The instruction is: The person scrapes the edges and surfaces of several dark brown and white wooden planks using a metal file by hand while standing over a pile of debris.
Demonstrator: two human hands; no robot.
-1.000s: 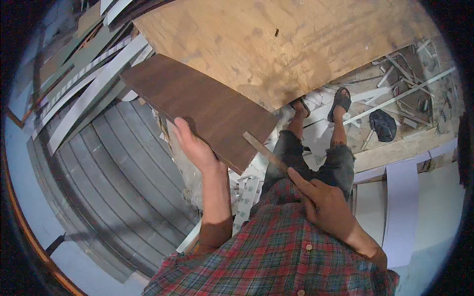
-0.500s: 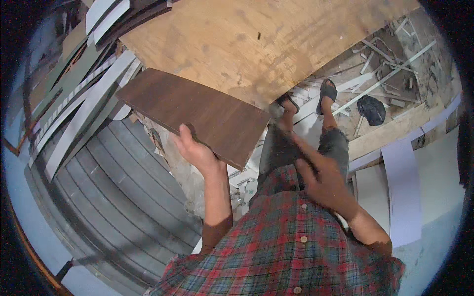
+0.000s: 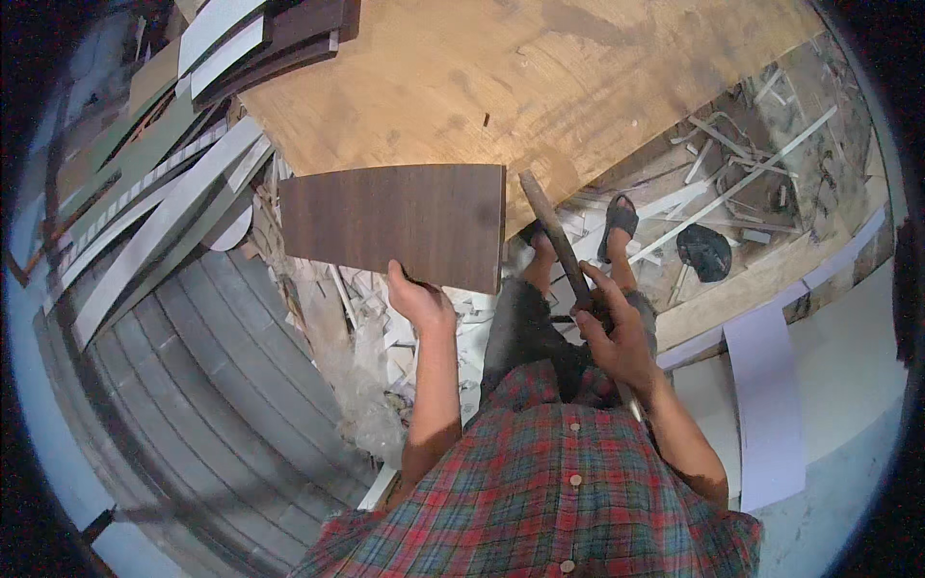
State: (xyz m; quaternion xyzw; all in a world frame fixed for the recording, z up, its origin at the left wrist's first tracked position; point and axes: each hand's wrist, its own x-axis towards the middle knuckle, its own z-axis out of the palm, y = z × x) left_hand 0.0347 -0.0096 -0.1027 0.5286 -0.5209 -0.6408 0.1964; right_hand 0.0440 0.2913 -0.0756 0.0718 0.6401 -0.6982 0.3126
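Note:
A dark brown wood-grain board (image 3: 400,217) is in my left hand (image 3: 421,301), gripped at its near edge with the thumb against that edge. The board's far side overlaps the near edge of a plywood tabletop (image 3: 405,106). My right hand (image 3: 621,337) is closed around a long, narrow, grey-brown bar that looks like a file (image 3: 554,226). The file slants up and left, its far end close beside the board's right end with a small gap between them. My fingers hide part of its middle.
White and green strips (image 3: 159,217) and stacked panels (image 3: 294,48) lie at the left. Grey ribbed sheeting (image 3: 212,376) spreads below them. Offcuts litter the floor, with a black bag-like object (image 3: 704,252) at the right. Pale panels (image 3: 766,405) stand at far right.
The board has turned so its long side runs more nearly level across the view. The file, blurred before, now shows clearly beside the board's right end.

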